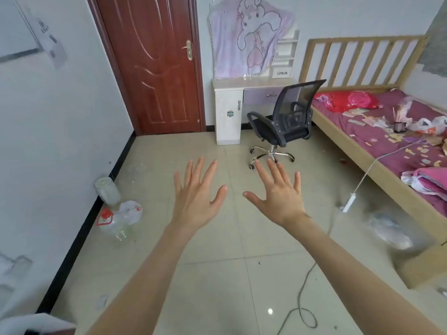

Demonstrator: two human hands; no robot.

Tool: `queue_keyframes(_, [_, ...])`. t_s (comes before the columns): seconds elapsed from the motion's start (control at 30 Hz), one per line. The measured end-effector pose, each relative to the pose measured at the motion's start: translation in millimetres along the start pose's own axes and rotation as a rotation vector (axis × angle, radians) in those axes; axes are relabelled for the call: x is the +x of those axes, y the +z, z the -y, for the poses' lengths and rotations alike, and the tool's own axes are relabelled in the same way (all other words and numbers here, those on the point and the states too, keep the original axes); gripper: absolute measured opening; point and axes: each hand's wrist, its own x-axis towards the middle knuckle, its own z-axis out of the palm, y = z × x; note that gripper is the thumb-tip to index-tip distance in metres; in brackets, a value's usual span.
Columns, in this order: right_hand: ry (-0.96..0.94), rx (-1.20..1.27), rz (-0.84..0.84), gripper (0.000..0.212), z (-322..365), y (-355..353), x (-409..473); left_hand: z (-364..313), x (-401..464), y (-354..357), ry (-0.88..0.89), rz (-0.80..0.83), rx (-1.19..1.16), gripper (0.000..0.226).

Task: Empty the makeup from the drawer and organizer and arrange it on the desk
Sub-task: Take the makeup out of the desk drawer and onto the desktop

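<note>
both hands, left and right, are stretching out wide and holding nothing above the floor. the surface with its drawer is standing far off, behind the chair.

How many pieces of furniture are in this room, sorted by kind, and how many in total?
Desk: 1
Office chair: 1
Bed: 1
Total: 3
</note>
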Motion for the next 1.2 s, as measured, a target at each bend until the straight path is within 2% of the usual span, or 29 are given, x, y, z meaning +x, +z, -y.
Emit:
queue_keyframes(0.13, [0.026,-0.004,0.076,0.079,-15,34,28,14,15,42,-0.066,0.064,-0.010,0.075])
queue_keyframes(0.27, [0.021,-0.005,0.102,0.080,-37,61,85,33,66,79,-0.090,0.114,-0.001,0.077])
queue_keyframes(0.63, [-0.002,-0.036,0.108,0.080,-108,76,303,48,279,145,-0.104,0.161,0.111,0.064])
queue_keyframes(0.9, [0.026,-0.034,0.133,0.084,-132,108,452,91,416,197,-0.090,0.199,0.132,0.066])
queue_keyframes(1.2, [0.050,-0.060,0.107,0.085,-125,143,652,169,598,255,-0.042,0.230,0.124,0.071])
